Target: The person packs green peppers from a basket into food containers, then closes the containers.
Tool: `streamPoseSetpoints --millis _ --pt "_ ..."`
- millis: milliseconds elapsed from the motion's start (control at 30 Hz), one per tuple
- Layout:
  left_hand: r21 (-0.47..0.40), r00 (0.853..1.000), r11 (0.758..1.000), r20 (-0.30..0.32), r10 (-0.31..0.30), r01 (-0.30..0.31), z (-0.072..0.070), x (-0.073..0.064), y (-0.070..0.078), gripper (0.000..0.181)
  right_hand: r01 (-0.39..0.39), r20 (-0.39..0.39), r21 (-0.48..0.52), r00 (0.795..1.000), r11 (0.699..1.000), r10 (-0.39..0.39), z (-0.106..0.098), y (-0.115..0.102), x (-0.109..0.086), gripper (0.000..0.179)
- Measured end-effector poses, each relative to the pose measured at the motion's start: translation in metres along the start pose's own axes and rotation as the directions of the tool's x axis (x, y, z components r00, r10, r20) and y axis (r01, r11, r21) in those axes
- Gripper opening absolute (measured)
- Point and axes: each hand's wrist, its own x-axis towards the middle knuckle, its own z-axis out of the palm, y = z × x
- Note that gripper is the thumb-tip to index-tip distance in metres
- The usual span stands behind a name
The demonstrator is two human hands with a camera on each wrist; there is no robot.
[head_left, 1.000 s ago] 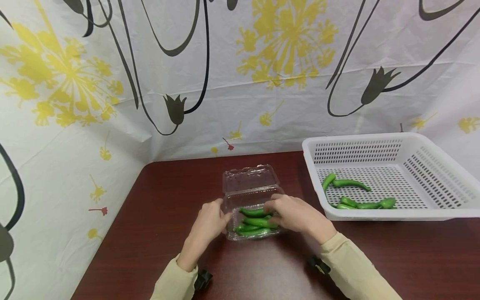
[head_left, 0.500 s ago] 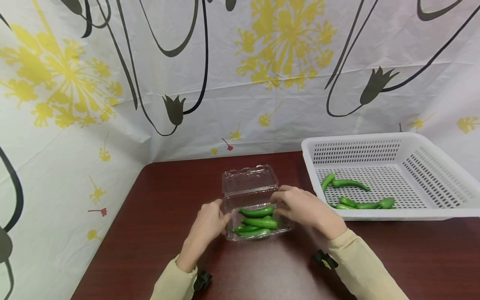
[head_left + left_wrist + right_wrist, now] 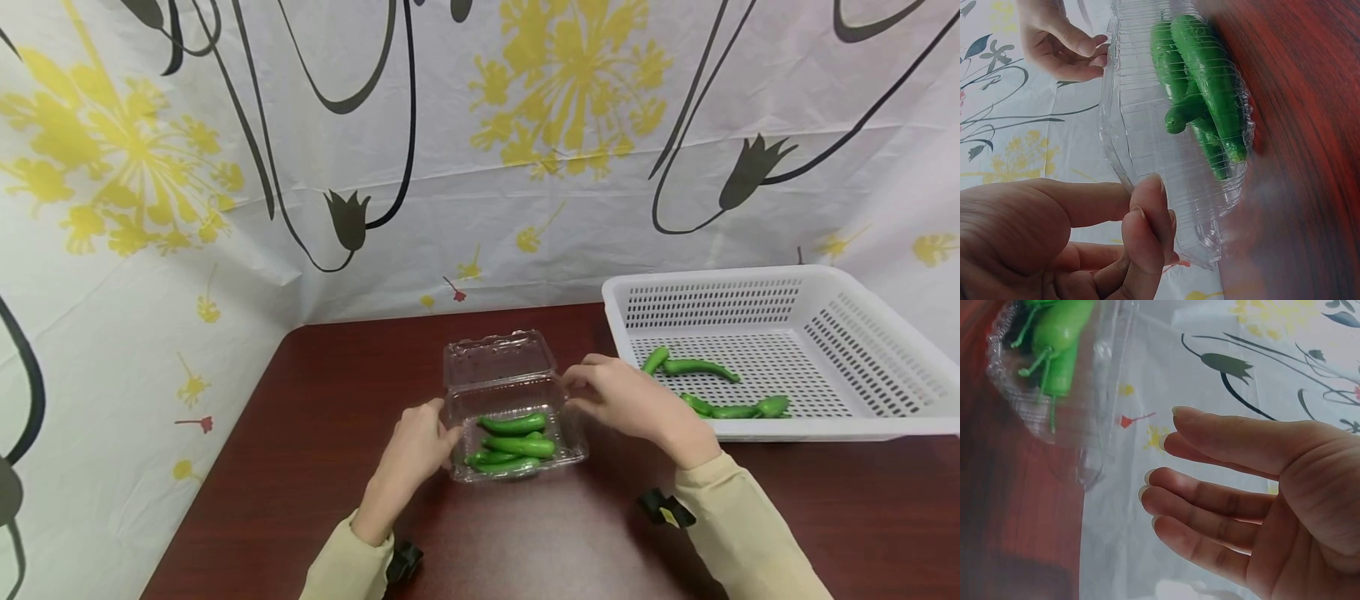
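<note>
A clear plastic clamshell container (image 3: pixel 498 360) lies on the table with its lid tipped back. Several green chili peppers (image 3: pixel 517 447) are bunched in its base, also visible through the ribbed wall in the left wrist view. My left hand (image 3: pixel 416 437) pinches the container's left rim between thumb and fingers, as the left wrist view shows close up. To the right of the container, my right hand (image 3: pixel 618 400) hovers with relaxed, slightly bent fingers. In the right wrist view its fingers (image 3: pixel 1204 494) are apart from the container and nothing is between them.
A white perforated basket (image 3: pixel 757 429) stands on the right, with more green chili peppers (image 3: pixel 701 367) on its floor near the left side. The dark red-brown table (image 3: pixel 352 375) meets a flower-printed white sheet (image 3: pixel 450 208) at the back and left.
My right hand has drawn back from over the peppers to the right, past the container's right edge toward the basket. My left hand stays at the left rim.
</note>
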Motion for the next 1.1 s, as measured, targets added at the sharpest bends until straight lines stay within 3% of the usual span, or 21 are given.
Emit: streamPoseSetpoints --millis 567,1100 --pt "0.007 1.0 1.0 -0.003 -0.006 0.006 0.0 -0.001 0.002 0.057 -0.055 -0.043 0.012 0.998 0.998 0.055 -0.019 0.012 -0.008 0.014" --pt "0.009 1.0 1.0 -0.006 -0.004 0.004 0.0 -0.001 0.002 0.057 -0.046 -0.108 0.044 0.993 0.998 0.051 -0.033 0.023 -0.016 0.01"
